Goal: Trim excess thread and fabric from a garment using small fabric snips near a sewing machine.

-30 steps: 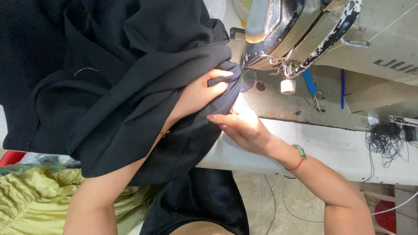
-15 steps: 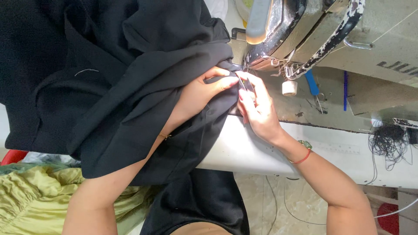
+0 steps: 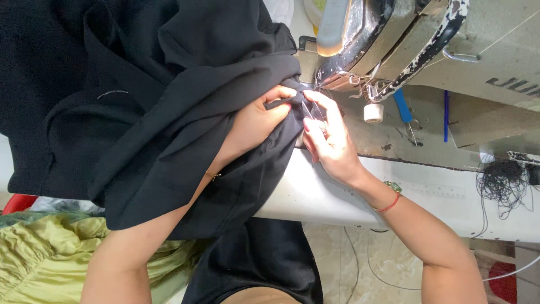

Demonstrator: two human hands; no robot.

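The black fabric [image 3: 169, 107] lies heaped across the left half of the white machine table [image 3: 315, 194], with one edge drawn up to the needle area of the sewing machine [image 3: 394, 39].

Left hand [image 3: 256, 121]: clenched on a fold of the black fabric, fingertips curled over the edge just beside the machine head. Its position matches the frame half a second earlier.

Right hand [image 3: 332, 141]: fingers pinch the same fabric edge, touching the left hand's fingertips; a thin metal tool (kind not discernible) appears between thumb and forefinger. One second ago this hand lay lower on the table, flat and apart from the fabric edge; half a second ago it had already risen to the needle area, and it has stayed there since.

Surroundings:
- A red bracelet [image 3: 388, 204] sits on the right wrist.
- A white thread spool [image 3: 373, 112] stands under the machine arm, near a blue-handled tool [image 3: 402, 107].
- A tangle of black thread [image 3: 503, 180] rests at the table's right.
- Yellow-green cloth [image 3: 39, 253] lies at lower left.
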